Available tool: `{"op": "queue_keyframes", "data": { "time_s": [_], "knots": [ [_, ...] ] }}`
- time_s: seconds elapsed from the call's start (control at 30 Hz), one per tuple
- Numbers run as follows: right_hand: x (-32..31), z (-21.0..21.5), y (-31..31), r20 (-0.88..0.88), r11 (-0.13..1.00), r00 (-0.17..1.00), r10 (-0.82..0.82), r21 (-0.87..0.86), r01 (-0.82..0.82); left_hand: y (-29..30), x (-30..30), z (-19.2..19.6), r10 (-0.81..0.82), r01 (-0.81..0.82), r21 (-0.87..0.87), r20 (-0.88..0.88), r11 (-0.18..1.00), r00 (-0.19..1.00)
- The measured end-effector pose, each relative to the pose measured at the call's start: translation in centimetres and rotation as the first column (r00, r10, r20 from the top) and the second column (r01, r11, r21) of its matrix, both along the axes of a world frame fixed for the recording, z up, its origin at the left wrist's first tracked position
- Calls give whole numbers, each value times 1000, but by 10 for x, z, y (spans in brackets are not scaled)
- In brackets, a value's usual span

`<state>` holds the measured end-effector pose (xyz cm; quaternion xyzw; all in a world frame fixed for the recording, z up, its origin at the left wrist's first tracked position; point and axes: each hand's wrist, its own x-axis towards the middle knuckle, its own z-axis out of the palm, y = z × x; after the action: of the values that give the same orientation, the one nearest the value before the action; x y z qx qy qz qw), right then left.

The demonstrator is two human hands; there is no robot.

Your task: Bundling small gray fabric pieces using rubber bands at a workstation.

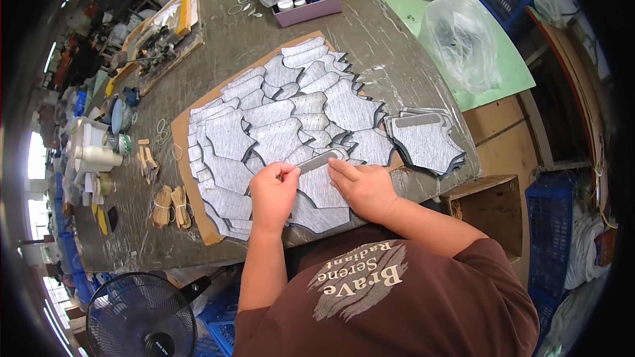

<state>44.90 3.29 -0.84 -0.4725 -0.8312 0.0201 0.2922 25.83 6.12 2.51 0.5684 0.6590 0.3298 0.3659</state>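
Observation:
My left hand [272, 188] is closed in a pinch at the left end of a narrow dark grey strip [317, 160]. The strip lies along the top edge of a light grey cut fabric piece [322, 188] with curved sides. Over the right part of this piece is my right hand [365, 190], its fingers stretched out and their tips resting at the strip's right end. Beyond both hands, many similar grey pieces [271, 114] overlap in rows on a brown cardboard sheet [183, 142]. A smaller stack of grey pieces [426, 144], topped with a dark strip, lies to the right.
On the worktable [390, 59], a purple box [307, 12] with small bottles stands at the far side. Bundled tan strips [170, 206] and white containers [92, 149] lie left. A black fan [141, 317] stands near left; a wooden box [486, 211] is at right.

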Motion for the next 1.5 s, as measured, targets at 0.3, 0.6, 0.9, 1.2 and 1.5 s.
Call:
{"op": "queue_keyframes", "data": {
  "time_s": [0.3,0.6,0.9,1.2,1.5],
  "knots": [
    [1,20,-1,-347,968,920,-179,-230,102,-15,-4,-1,-91,37,351,139,935,986],
    [11,44,-4,-685,764,631,-364,-607,-219,-29,-3,7,114,-112,-50,711,992,693],
    [120,70,-1,-444,762,643,-624,-527,377,-30,-6,3,-179,63,178,764,982,619],
    [22,70,-20,-616,852,774,-147,-476,-217,-45,27,16,-460,365,418,150,832,875],
    [-6,61,-16,-701,699,714,2,-510,-502,-51,24,18,-450,452,443,-116,774,885]
  ]
}}
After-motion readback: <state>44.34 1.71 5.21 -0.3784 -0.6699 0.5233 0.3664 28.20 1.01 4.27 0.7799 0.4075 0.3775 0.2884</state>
